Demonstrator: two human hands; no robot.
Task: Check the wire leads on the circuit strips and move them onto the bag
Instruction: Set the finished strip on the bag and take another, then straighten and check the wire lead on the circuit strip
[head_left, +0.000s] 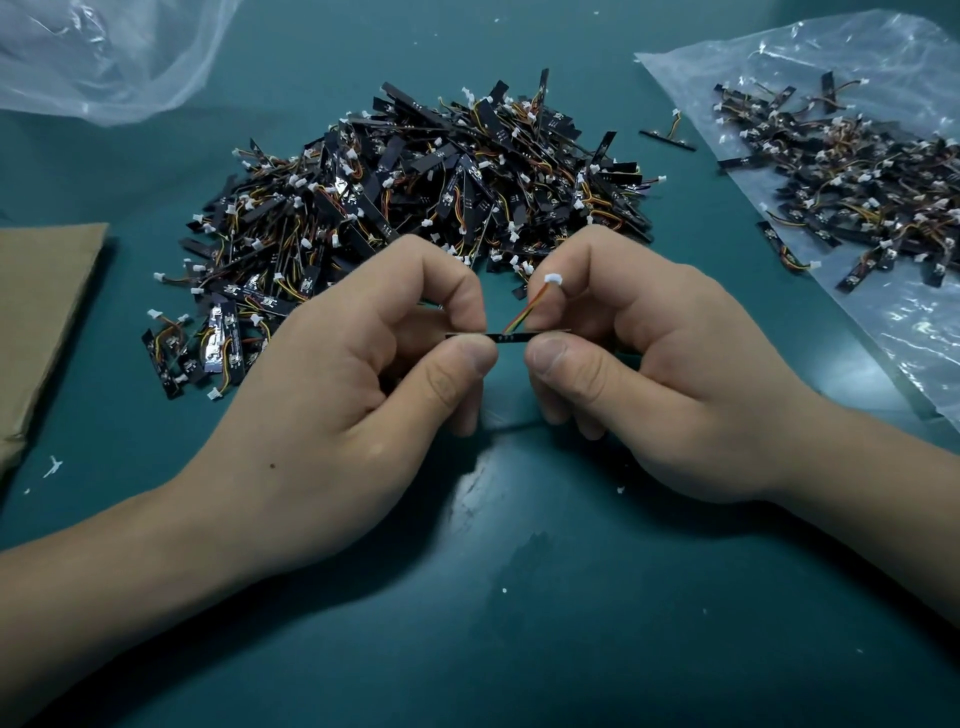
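While my left hand (363, 374) and right hand (644, 364) each pinch one end of a thin black circuit strip (511, 336) between thumb and forefinger, it hangs level above the desk (519, 623), edge-on to me. Its coloured wire lead (527, 309) rises toward one o'clock to a white connector (553, 279) beside my right forefinger. Beyond my knuckles, at twelve o'clock, a big heap of strips (415, 208) covers the dark teal surface. At two o'clock a clear plastic bag (893, 312) lies flat with a smaller pile (857, 187) on it. One loose strip (667, 137) lies between heap and bag. Brown cardboard (41, 312) sits at nine o'clock, crumpled clear plastic (104, 57) at eleven.
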